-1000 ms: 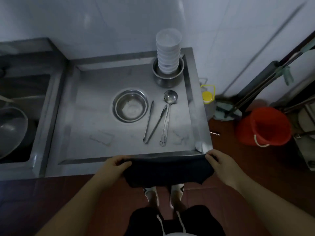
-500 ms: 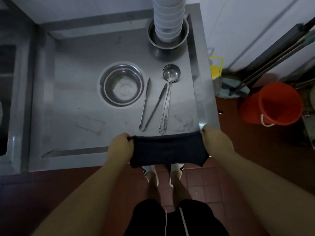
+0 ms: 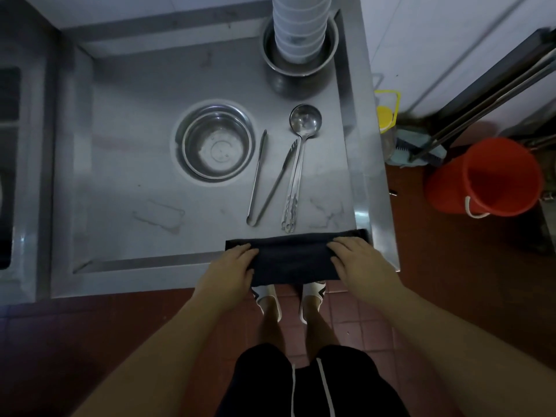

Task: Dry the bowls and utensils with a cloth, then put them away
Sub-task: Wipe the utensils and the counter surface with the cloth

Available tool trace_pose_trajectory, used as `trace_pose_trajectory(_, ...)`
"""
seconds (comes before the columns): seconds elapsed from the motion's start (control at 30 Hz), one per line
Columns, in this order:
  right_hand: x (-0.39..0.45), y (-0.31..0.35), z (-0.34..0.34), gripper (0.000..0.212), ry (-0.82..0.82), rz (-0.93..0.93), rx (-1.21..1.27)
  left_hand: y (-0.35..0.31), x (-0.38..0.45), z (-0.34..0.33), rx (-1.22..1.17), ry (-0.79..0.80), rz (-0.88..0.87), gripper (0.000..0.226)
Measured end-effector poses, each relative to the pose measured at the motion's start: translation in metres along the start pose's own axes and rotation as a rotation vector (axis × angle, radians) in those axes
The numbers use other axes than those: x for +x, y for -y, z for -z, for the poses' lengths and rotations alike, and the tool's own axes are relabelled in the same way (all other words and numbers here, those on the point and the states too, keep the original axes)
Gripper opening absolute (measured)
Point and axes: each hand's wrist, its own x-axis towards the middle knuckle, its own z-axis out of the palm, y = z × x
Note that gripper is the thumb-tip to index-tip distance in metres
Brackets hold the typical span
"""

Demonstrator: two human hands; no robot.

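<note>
A dark cloth (image 3: pixel 291 257) lies stretched along the front edge of the steel counter (image 3: pixel 129 164), its lower part hanging over the rim. My left hand (image 3: pixel 231 264) covers its left end and my right hand (image 3: pixel 359 260) its right end, fingers laid over the fabric. Just beyond the cloth lie steel tongs (image 3: pixel 258 182) and a ladle (image 3: pixel 304 121) with a second long utensil beside its handle. A steel bowl (image 3: pixel 216 145) stands upright mid-counter. A stack of white bowls (image 3: pixel 301 28) sits in a steel basin (image 3: pixel 330 55) at the back right.
A sink (image 3: pixel 9 152) adjoins the counter on the left. On the tiled floor to the right stand a red bucket (image 3: pixel 487 176), a yellow-capped bottle (image 3: pixel 385 117) and mop handles (image 3: pixel 481 85) leaning on the wall. My feet are below the counter edge.
Both hands moved forward and lowered the cloth from mid-air onto the counter's front edge. My view tilted down and closer to the counter.
</note>
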Motion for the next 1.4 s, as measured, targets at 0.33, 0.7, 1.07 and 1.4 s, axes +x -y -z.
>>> trace_pose_trajectory(0.33, 0.013, 0.013, 0.034, 0.038, 0.228, -0.175, 0.040, -0.026, -0.021, 0.035, 0.091, 0.037, 0.127, 0.052)
trace_pose_trajectory(0.7, 0.027, 0.041, 0.112, 0.038, 0.157, -0.123, -0.174, -0.069, -0.044, 0.095, 0.267, -0.105, 0.183, 0.048)
trace_pose_trajectory(1.07, 0.087, 0.073, 0.130, 0.040, 0.187, -0.176, -0.180, -0.051, 0.008, 0.129, 0.220, -0.114, 0.226, 0.045)
trace_pose_trajectory(1.4, 0.148, 0.087, 0.105, 0.049, 0.200, -0.471, 0.225, -0.031, 0.068, 0.140, 0.184, 0.011, 0.212, 0.044)
